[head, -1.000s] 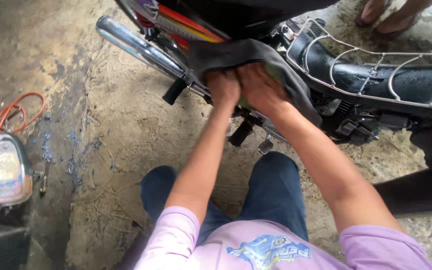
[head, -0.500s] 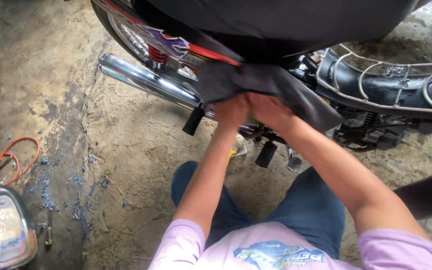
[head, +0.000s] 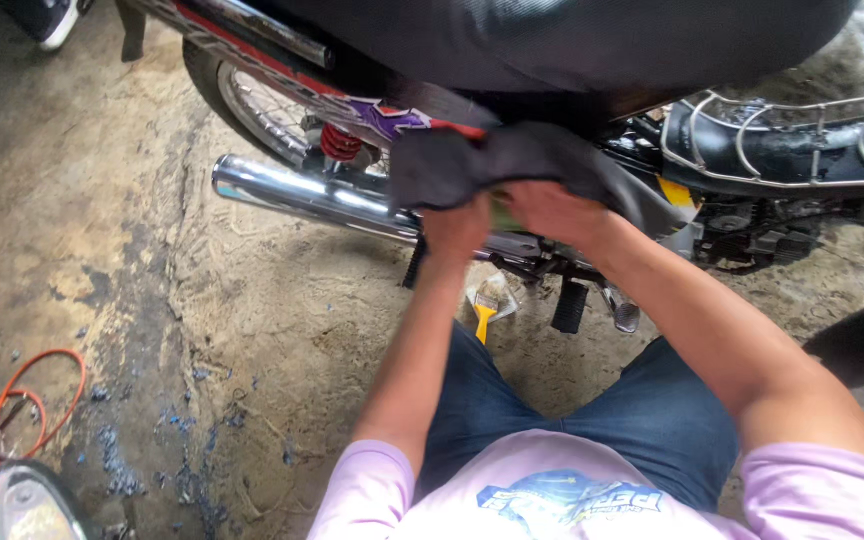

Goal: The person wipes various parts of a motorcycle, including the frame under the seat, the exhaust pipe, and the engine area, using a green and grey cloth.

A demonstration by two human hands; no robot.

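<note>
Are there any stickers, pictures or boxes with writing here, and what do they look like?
Decal: on the motorcycle's side panel above the exhaust pipe; jagged purple and white shape on a red stripe.
Shirt print: on the person's lilac shirt, bottom middle; blue and yellow emblem.
Yellow patch: on the frame, right of the dark cloth; too hidden to tell more.
No boxes or screens.

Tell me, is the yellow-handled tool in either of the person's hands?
No, the yellow-handled tool lies on the ground below the left hand and right hand.
</note>
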